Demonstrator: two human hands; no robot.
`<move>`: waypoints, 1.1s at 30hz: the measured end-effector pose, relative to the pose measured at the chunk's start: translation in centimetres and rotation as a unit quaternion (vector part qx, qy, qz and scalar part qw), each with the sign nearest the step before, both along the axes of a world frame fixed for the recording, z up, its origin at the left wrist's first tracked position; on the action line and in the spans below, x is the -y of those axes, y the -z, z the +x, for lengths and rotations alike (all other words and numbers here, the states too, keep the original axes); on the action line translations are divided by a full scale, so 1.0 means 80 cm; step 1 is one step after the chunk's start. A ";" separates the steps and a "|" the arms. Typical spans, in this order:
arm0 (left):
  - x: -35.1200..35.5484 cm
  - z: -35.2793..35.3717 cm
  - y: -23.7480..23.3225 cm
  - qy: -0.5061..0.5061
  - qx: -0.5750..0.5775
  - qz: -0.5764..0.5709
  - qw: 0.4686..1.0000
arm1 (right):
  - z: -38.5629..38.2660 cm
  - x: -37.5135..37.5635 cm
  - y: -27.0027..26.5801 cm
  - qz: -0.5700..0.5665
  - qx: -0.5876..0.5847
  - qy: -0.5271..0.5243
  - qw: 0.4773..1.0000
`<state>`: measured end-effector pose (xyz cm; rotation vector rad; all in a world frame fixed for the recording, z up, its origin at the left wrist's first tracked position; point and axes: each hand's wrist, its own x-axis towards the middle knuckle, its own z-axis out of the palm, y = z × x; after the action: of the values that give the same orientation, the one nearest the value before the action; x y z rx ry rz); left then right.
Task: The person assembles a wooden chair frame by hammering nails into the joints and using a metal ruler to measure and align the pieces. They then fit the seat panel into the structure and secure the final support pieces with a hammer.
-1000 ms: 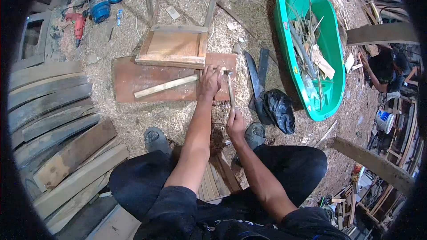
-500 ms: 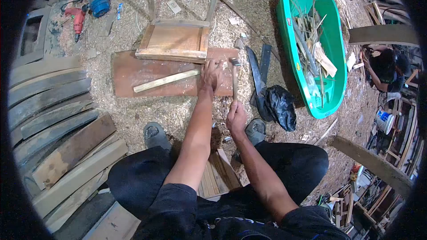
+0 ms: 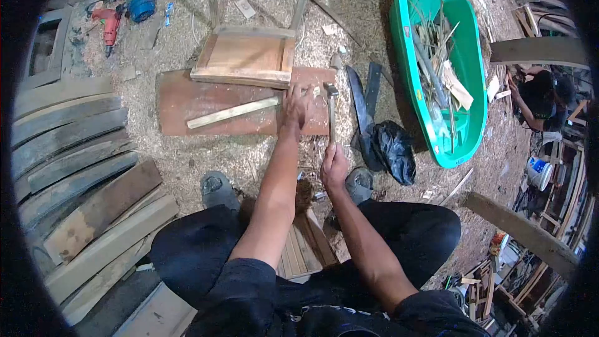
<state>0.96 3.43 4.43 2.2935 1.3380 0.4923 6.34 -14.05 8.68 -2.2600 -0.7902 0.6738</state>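
My right hand point(image 3: 334, 165) is wrapped round the lower end of a hammer point(image 3: 332, 118); the hammer's head lies just right of my left hand. My left hand point(image 3: 296, 109) is closed at the near right corner of a wooden chair point(image 3: 246, 53), and whatever its fingers pinch is too small to make out. The chair's panelled seat faces me, with two legs or posts stretching away. Under its near edge is a reddish-brown board point(image 3: 206, 107). A pale wooden strip point(image 3: 234, 112) rests on that board, its right end close to my left hand.
Right of the board lie a machete point(image 3: 357, 97) and a black plastic bag point(image 3: 394, 150). A green tub point(image 3: 477, 75) holds wood scraps. A red drill point(image 3: 110, 28) and a blue power tool point(image 3: 141, 5) lie far left. Curved planks point(image 3: 81, 143) line the left. Another person point(image 3: 546, 97) crouches at right.
The hammer and my right hand have shifted slightly to the right, and the hammer head has turned a little. My left hand stays at the chair's corner.
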 end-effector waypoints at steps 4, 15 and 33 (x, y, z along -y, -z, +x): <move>-0.004 0.003 0.021 0.026 0.041 0.000 0.999 | 0.000 0.000 0.007 -0.028 0.101 -0.048 0.993; -0.013 0.008 0.021 0.019 0.004 -0.004 1.000 | 0.009 -0.013 -0.017 -0.012 0.000 0.000 1.000; -0.001 0.003 0.042 0.018 -0.011 -0.034 0.999 | 0.006 -0.005 -0.010 0.002 -0.018 -0.006 1.000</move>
<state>1.17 3.47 1.10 2.2696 1.3024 0.4057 6.82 -13.66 9.45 -2.2341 -0.7871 0.7160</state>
